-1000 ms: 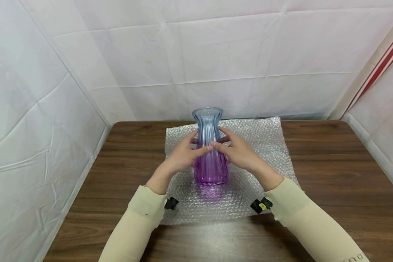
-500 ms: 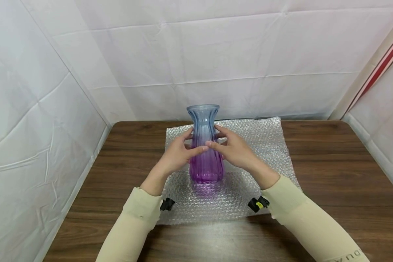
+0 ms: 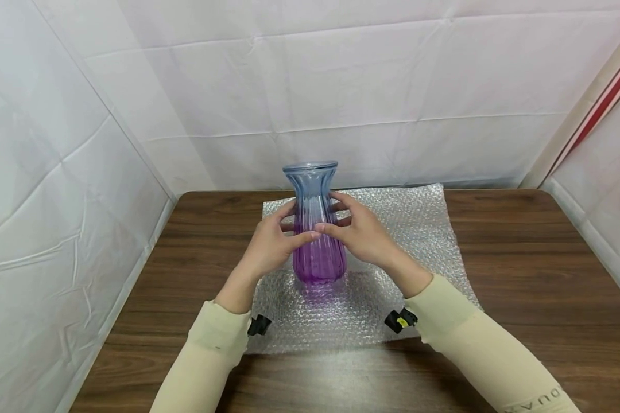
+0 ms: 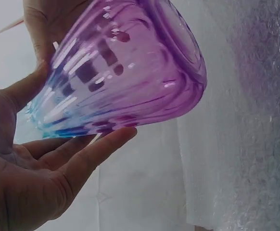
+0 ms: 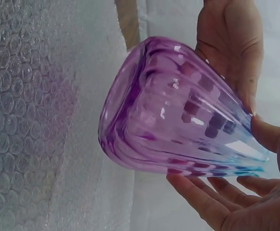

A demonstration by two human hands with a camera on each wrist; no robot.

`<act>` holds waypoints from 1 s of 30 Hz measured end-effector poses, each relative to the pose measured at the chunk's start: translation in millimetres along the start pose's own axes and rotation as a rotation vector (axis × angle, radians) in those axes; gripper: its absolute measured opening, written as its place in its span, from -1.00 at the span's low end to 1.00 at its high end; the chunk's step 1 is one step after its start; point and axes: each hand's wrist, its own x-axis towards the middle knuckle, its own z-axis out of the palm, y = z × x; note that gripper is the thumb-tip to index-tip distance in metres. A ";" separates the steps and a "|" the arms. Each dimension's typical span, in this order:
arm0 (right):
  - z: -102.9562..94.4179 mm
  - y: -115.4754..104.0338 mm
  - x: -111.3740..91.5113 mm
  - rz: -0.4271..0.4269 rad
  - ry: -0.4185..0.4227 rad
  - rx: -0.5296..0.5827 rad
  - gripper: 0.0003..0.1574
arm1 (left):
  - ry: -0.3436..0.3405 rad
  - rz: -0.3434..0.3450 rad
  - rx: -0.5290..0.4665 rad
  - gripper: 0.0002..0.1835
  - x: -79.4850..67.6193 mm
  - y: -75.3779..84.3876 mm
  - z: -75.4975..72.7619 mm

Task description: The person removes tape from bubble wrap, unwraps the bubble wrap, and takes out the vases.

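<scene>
A ribbed glass vase (image 3: pixel 317 252), blue at its flared rim and purple at the base, is upright between my two hands. My left hand (image 3: pixel 271 241) grips its left side, thumb across the front and fingers curving round behind. From the right, my right hand (image 3: pixel 364 232) holds it the same way, the thumb tips meeting at the front. Both wrist views show the vase's base (image 4: pixel 188 53) raised off the bubble wrap (image 5: pixel 29 120), which carries a purple tint from the glass. Fingertips show through the clear wall in the right wrist view.
The silvery bubble wrap sheet lies flat on a dark wood table (image 3: pixel 522 258), reaching its back edge. White cloth walls (image 3: pixel 341 74) enclose the back and sides. A red stripe (image 3: pixel 607 106) runs down the right corner.
Both hands have carried the vase a little left and slightly up in the head view. The hold on it looks the same, and the bubble wrap stays in place.
</scene>
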 end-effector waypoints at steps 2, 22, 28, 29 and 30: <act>0.9 -0.7 0.3 -0.016 0.010 -0.003 0.02 | 0.010 0.007 0.014 -0.09 -1.0 0.9 -0.4; 13.0 -8.9 4.9 -0.078 0.099 -0.079 0.02 | 0.178 0.038 0.161 -0.06 -12.0 -1.3 -4.6; 15.3 -10.4 5.9 -0.077 0.109 -0.103 0.02 | 0.208 0.037 0.190 -0.05 -14.4 -2.6 -6.3; 15.6 -10.4 6.0 -0.077 0.109 -0.107 0.02 | 0.211 0.032 0.191 -0.04 -14.7 -2.9 -6.4; 16.0 -10.4 6.3 -0.077 0.109 -0.111 0.02 | 0.213 0.030 0.191 -0.04 -15.0 -3.2 -6.8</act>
